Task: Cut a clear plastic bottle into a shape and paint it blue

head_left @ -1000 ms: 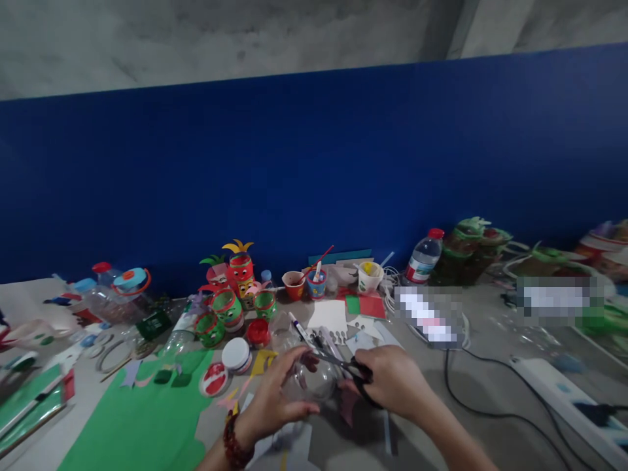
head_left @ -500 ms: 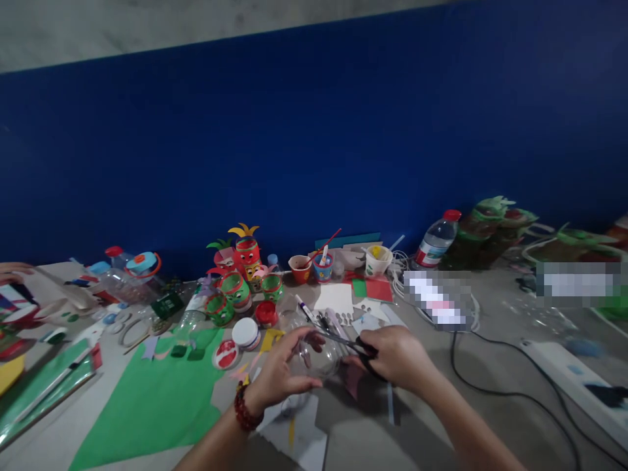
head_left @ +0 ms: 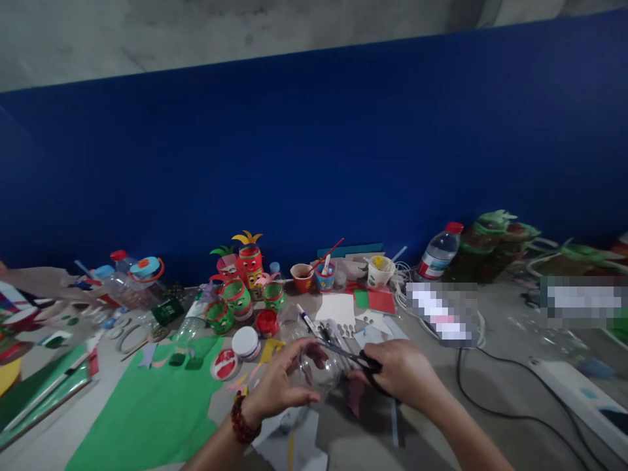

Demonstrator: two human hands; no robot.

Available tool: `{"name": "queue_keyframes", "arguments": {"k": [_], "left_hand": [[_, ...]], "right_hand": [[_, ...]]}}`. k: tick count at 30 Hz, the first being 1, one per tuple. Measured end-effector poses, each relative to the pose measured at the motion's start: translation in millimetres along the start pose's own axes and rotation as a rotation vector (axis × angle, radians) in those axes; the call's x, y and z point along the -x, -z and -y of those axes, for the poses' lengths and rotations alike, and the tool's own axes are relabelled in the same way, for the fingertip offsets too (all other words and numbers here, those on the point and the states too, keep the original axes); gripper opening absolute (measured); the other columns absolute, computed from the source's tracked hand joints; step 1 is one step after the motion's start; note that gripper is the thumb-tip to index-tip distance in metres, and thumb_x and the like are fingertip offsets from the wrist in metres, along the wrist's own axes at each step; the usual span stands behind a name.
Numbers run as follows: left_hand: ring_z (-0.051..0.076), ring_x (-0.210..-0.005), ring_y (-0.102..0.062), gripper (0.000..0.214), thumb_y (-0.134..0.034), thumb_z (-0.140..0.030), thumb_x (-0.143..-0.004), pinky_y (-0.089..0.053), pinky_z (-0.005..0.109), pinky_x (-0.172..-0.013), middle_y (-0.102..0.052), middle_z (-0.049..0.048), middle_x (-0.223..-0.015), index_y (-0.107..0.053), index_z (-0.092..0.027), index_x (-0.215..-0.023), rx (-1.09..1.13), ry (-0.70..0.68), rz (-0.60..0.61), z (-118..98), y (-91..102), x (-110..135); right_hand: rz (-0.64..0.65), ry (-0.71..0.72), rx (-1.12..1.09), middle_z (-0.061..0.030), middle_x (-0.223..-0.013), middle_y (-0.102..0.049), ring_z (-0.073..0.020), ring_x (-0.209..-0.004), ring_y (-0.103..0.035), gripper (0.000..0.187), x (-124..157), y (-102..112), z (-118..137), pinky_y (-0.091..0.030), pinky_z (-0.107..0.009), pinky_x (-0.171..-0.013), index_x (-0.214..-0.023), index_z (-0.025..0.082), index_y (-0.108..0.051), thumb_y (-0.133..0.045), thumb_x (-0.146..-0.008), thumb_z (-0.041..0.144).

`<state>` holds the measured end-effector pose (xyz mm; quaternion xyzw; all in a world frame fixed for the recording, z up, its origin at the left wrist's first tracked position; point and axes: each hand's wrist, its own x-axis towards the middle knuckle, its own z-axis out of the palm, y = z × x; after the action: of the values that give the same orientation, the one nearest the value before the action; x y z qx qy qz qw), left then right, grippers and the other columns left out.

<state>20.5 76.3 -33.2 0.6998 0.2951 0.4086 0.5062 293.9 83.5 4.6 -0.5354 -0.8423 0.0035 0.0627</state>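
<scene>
A clear plastic bottle piece [head_left: 322,374] sits in my left hand [head_left: 280,381], whose fingers and thumb curl around its side. My right hand [head_left: 403,371] grips black-handled scissors [head_left: 349,354] at the handles. The blades reach left across the top of the clear piece, near my left fingertips. Whether they touch the plastic's edge I cannot tell. Under the scissors lies a dark pink scrap [head_left: 355,396]. White paper [head_left: 289,435] rests on the table below my left hand.
Green paper [head_left: 147,405] covers the left side. Painted red and green cups [head_left: 236,299], a white jar [head_left: 246,343] and paint cups [head_left: 301,279] stand ahead. To the right are a water bottle [head_left: 439,252], a black cable [head_left: 458,376] and a power strip [head_left: 579,399].
The view has tilted up slightly, so the table's things appear a little lower. Both hands keep nearly the same hold, with the scissors still across the clear plastic piece.
</scene>
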Motion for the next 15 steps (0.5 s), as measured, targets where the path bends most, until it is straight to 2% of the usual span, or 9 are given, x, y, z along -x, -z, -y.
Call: {"name": "queue_keyframes", "arguments": {"k": [7, 12, 15], "left_hand": [[0.029, -0.104, -0.064, 0.086, -0.085, -0.052, -0.064, -0.055, 0.037, -0.086, -0.067, 0.0149, -0.118, -0.051, -0.021, -0.136, -0.109, 0.003, 0.041, -4.6, -1.4, 0.8], [0.029, -0.104, -0.064, 0.085, -0.085, -0.051, -0.064, -0.055, 0.035, -0.083, -0.067, 0.0148, -0.12, -0.051, -0.023, -0.137, -0.085, -0.028, 0.051, -1.3, 0.2, 3.4], [0.027, -0.099, -0.064, 0.085, -0.085, -0.054, -0.064, -0.055, 0.034, -0.079, -0.067, 0.0139, -0.116, -0.052, -0.023, -0.136, 0.006, -0.054, 0.055, -2.8, -0.5, 3.0]], "right_hand": [[0.031, -0.017, -0.051, -0.0045, -0.069, -0.074, -0.0241, -0.067, -0.068, 0.04, 2.8, 9.0, 9.6, -0.026, -0.031, -0.057, -0.072, 0.023, -0.069, -0.065, -0.08, 0.062], [0.018, 0.012, -0.068, -0.0042, -0.067, -0.073, -0.0239, -0.066, -0.068, 0.042, 3.1, 8.3, 8.2, -0.024, -0.031, -0.056, -0.069, 0.023, -0.067, -0.064, -0.08, 0.064], [0.0, 0.043, -0.066, -0.0051, -0.067, -0.073, -0.0241, -0.067, -0.068, 0.044, 3.4, 5.6, 6.1, -0.024, -0.031, -0.057, -0.068, 0.022, -0.067, -0.063, -0.081, 0.065]]}}
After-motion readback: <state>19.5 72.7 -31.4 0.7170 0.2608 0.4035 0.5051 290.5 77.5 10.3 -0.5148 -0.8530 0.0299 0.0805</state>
